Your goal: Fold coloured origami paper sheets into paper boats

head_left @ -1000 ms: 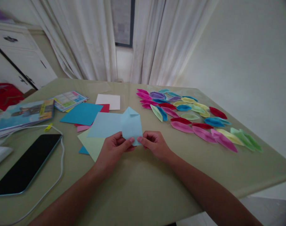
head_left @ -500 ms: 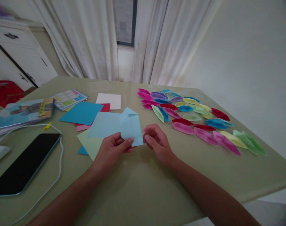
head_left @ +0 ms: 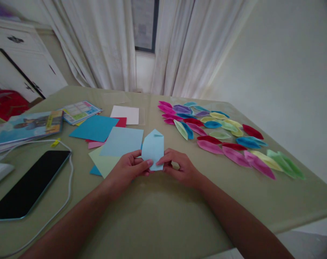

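Between my hands, above the table, is a light blue sheet of origami paper [head_left: 153,148] with its top corners folded in to a point. My left hand [head_left: 129,166] pinches its lower left part, thumb on the near face and fingers behind. At the lower right edge, my right hand [head_left: 181,166] also grips the paper, with the index finger lying on the near face and the thumb below. Just left of it lies a flat light blue square [head_left: 122,141] on a pale green sheet [head_left: 105,162], partly hidden by my left hand.
Several folded, leaf-shaped paper pieces [head_left: 212,124] in many colours spread over the right side of the table [head_left: 158,223]. At left are a blue sheet [head_left: 96,128], a white square [head_left: 128,115], booklets [head_left: 28,127], a black-screened phone [head_left: 31,185] and a white cable [head_left: 69,180].
My right hand has closed in from beside the paper and now grips its right edge. The folded paper has turned more upright and shifted slightly right and down.
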A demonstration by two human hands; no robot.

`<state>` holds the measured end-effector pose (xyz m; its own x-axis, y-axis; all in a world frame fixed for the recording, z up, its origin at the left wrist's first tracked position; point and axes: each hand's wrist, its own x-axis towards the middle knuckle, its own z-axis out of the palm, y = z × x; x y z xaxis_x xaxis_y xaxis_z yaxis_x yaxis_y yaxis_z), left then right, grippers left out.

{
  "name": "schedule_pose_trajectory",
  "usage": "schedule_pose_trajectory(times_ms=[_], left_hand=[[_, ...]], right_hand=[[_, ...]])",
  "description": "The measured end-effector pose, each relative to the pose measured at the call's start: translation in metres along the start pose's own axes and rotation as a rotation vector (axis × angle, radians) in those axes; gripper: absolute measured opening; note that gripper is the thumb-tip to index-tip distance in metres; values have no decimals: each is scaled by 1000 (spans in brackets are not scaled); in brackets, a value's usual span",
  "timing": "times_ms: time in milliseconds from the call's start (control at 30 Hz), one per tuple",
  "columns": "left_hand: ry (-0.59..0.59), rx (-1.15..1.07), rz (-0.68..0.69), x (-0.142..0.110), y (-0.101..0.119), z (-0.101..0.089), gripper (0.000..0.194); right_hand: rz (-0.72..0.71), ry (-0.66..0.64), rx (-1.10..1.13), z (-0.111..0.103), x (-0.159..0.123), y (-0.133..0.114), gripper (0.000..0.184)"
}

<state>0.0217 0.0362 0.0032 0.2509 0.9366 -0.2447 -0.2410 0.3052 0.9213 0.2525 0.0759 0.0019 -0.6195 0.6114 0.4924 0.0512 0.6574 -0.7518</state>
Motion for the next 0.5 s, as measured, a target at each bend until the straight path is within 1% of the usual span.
schedule_pose_trajectory(times_ms=[133,233,367,500], left_hand=[[11,36,22,1,2,0,38],[-8,54,21,1,4,1,38],[-29,101,55,2,3,1,33],[-40,126,48,2,1,2,34]], right_hand=[[-23,0,-12,-1,3,1,12],[-19,-20,3,-2,4,0,14],[20,-42,0,-2,4,-2,14],[73,-80,-7,-1,2,-2,19]])
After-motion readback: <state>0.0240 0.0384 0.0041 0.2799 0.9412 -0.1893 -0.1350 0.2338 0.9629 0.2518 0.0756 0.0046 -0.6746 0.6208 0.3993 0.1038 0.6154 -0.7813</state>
